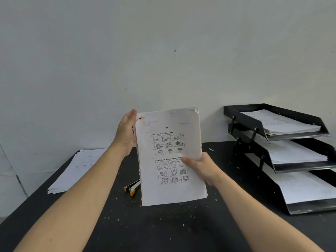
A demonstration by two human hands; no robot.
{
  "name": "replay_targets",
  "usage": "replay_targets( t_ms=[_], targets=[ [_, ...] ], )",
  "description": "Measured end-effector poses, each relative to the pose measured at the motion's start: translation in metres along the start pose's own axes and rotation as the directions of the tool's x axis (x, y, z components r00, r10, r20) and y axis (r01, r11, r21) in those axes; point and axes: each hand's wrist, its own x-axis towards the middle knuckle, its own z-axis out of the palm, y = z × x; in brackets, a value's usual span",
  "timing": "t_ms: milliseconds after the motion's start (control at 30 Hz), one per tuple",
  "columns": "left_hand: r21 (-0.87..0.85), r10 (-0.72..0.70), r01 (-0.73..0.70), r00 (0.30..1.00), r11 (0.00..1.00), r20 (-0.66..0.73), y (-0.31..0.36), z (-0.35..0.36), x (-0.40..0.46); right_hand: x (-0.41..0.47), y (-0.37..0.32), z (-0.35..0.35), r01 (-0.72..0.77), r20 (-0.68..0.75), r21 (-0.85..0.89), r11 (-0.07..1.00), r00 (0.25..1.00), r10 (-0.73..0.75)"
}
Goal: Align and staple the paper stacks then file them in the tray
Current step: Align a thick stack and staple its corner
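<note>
At the far left of the black table, a loose pile of printed sheets lay flat near the edge, well apart from everything else. Next came the left hand, raised above the table with its fingers straight and flat against the upper left edge of the paper stack, the palm steadying that side rather than curling round it. The paper stack stood upright in the air over the middle of the table, its printed face with two grids of small drawings turned toward the camera. Just beside its lower left corner, a black stapler with orange tips lay on the table, partly hidden behind the sheets. The right hand gripped the stack's right edge, thumb pressed on the front page and fingers curled behind. At the far right stood a black three-tier tray, each tier holding papers
</note>
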Motion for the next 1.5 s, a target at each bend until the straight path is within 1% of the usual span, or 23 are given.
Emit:
replay_targets(
  t_ms=[67,133,200,300,400,500,533,600,633,667,733,800,933,1000,1033,1100,1167,1200,1233,1300,1367,1433,1500],
  targets=[
    [0.051,-0.028,0.027,0.999,0.998,0.034,-0.002,0.002,-0.002,-0.002,-0.004,-0.001,-0.005,-0.002,0.036,0.999,1.000,0.005],
    [0.153,-0.068,0.062,0.997,0.986,0.029,-0.008,0.003,-0.005,-0.004,-0.007,-0.002,-0.013,0.001,0.088,0.996,1.000,0.012],
    [0.212,-0.107,0.099,0.994,0.972,0.025,-0.016,0.009,-0.007,-0.007,-0.014,-0.005,-0.029,-0.002,0.115,0.993,1.000,0.029],
    [0.255,-0.184,0.179,0.983,0.950,-0.004,-0.024,0.015,-0.014,-0.009,-0.027,-0.010,-0.082,-0.019,0.068,0.994,0.996,0.084],
    [0.204,-0.282,0.269,0.959,0.941,0.034,-0.034,0.021,-0.023,-0.013,-0.040,-0.020,-0.154,-0.072,-0.039,0.987,0.986,0.151],
    [0.143,-0.442,0.425,0.888,0.894,0.124,-0.046,0.032,-0.039,-0.025,-0.053,-0.034,-0.193,-0.159,-0.075,0.978,0.971,0.179],
    [0.152,-0.501,0.480,0.850,0.864,0.162,-0.050,0.037,-0.047,-0.029,-0.056,-0.039,-0.204,-0.198,-0.073,0.976,0.962,0.186],
    [0.191,-0.569,0.536,0.786,0.822,0.243,-0.058,0.048,-0.062,-0.036,-0.063,-0.048,-0.236,-0.279,-0.096,0.967,0.939,0.201],
    [0.211,-0.570,0.530,0.775,0.821,0.271,-0.062,0.055,-0.069,-0.041,-0.066,-0.054,-0.263,-0.317,-0.113,0.958,0.924,0.216],
    [0.226,-0.552,0.505,0.785,0.833,0.281,-0.064,0.063,-0.075,-0.045,-0.069,-0.058,-0.296,-0.343,-0.123,0.947,0.908,0.239],
    [0.278,-0.481,0.415,0.842,0.866,0.244,-0.066,0.080,-0.083,-0.052,-0.074,-0.067,-0.376,-0.371,-0.122,0.918,0.875,0.310],
    [0.326,-0.433,0.354,0.875,0.877,0.216,-0.067,0.098,-0.090,-0.064,-0.079,-0.076,-0.447,-0.386,-0.128,0.886,0.845,0.370],
    [0.373,-0.384,0.297,0.905,0.879,0.185,-0.069,0.133,-0.106,-0.094,-0.089,-0.092,-0.545,-0.428,-0.337,0.768,0.815,0.390],
    [0.368,-0.380,0.296,0.907,0.882,0.183,-0.070,0.149,-0.117,-0.109,-0.096,-0.099,-0.573,-0.463,-0.364,0.734,0.795,0.391],
    [0.364,-0.385,0.300,0.903,0.882,0.189,-0.071,0.157,-0.122,-0.116,-0.099,-0.103,-0.579,-0.475,-0.352,0.736,0.788,0.393],
    [0.382,-0.379,0.286,0.905,0.879,0.194,-0.073,0.169,-0.132,-0.133,-0.103,-0.110,-0.558,-0.462,-0.245,0.793,0.786,0.410],
    [0.388,-0.370,0.285,0.914,0.877,0.166,-0.078,0.179,-0.137,-0.150,-0.109,-0.116,-0.465,-0.432,0.011,0.885,0.796,0.424],
    [0.376,-0.371,0.297,0.918,0.878,0.142,-0.078,0.183,-0.141,-0.158,-0.111,-0.118,-0.397,-0.406,0.139,0.907,0.813,0.418],
    [0.356,-0.374,0.312,0.919,0.881,0.121,-0.079,0.187,-0.143,-0.163,-0.111,-0.122,-0.335,-0.369,0.238,0.912,0.837,0.404],
    [0.308,-0.391,0.351,0.917,0.884,0.077,-0.079,0.195,-0.147,-0.169,-0.108,-0.123,-0.228,-0.322,0.362,0.904,0.879,0.351],
    [0.252,-0.407,0.386,0.913,0.888,0.036,-0.077,0.208,-0.153,-0.170,-0.100,-0.118,-0.147,-0.337,0.429,0.891,0.890,0.308],
    [0.168,-0.411,0.403,0.912,0.900,0.016,-0.076,0.222,-0.158,-0.170,-0.092,-0.104,-0.099,-0.376,0.408,0.908,0.888,0.266],
    [0.115,-0.408,0.403,0.913,0.908,0.019,-0.079,0.233,-0.164,-0.167,-0.084,-0.093,-0.090,-0.465,0.409,0.908,0.835,0.292]
  ],
)
